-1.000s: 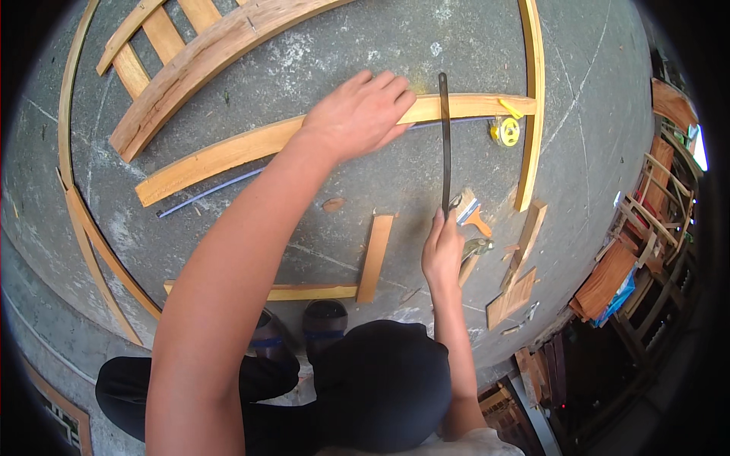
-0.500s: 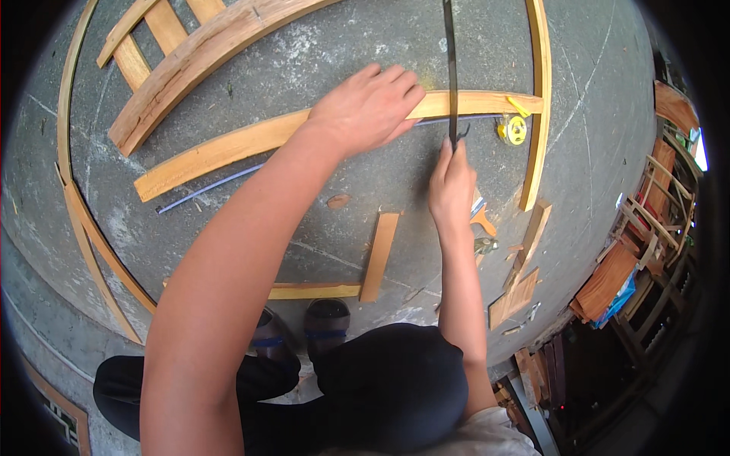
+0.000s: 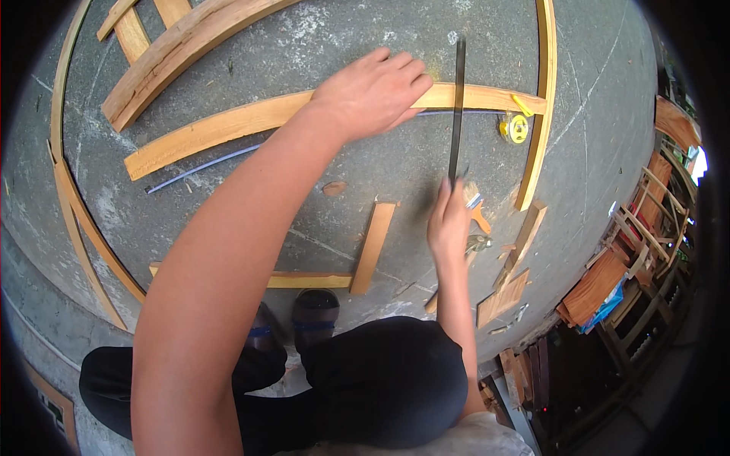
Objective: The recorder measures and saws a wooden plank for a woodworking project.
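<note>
A long, slightly curved-looking wooden board (image 3: pixel 220 124) lies across the floor in front of me. My left hand (image 3: pixel 371 90) grips it near its middle, fingers curled over the far edge. In my right hand (image 3: pixel 449 224) is the handle of a saw (image 3: pixel 458 114), mostly hidden by the fingers. Its narrow dark blade, seen nearly edge-on, crosses the board to the right of my left hand. Whether the teeth have cut into the wood cannot be seen. A thin blue strip (image 3: pixel 201 169) lies along the board's near side.
At the board's right end are an upright-running wooden strip (image 3: pixel 538 144) and a round yellow-and-clear object (image 3: pixel 517 129). A paintbrush (image 3: pixel 479 216) lies beside my right hand. A thick beam (image 3: pixel 175 64) lies far left; wood pieces (image 3: pixel 371 247) lie near my feet; scrap wood (image 3: pixel 601 281) is piled right.
My right hand has drawn the saw back toward me, so its far tip now shows. My left hand stays on the board. The view has shifted slightly.
</note>
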{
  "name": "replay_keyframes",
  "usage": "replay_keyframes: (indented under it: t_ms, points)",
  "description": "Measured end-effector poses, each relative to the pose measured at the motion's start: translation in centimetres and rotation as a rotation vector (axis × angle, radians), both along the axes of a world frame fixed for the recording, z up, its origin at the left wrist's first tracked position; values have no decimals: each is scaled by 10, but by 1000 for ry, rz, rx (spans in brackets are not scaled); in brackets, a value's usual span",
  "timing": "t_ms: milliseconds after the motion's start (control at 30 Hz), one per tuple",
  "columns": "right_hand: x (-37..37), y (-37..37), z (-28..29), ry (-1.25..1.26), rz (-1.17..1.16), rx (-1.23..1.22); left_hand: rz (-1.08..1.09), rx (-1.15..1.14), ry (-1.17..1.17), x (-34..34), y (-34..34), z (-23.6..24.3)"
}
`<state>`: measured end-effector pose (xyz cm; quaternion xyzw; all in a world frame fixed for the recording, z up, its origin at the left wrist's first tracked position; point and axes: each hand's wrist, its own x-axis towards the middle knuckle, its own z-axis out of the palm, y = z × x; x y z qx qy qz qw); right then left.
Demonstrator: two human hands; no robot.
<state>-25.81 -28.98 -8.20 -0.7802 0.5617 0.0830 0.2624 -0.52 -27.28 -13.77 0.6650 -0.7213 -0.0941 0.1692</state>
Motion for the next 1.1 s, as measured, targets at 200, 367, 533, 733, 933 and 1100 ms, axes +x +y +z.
replay_keyframes:
  t_ms: [200, 367, 533, 733, 933, 1100]
  points:
    - [64, -48, 11, 10, 22, 48, -28, 6, 2, -1, -6, 0]
    - [-14, 4, -7, -45, 43, -93, 3, 23, 28, 3, -3, 3]
    - [15, -24, -8, -16, 8, -135, -19, 35, 57, -2, -7, 3]
    - [-11, 10, 6, -53, 12, -7, -8, 32, 42, 0, -4, 4]
    - [70, -52, -8, -152, 43, -81, 6, 34, 45, -1, -8, 3]
    - [-8, 8, -3, -125, 103, -187, 2, 27, 55, 4, -3, 4]
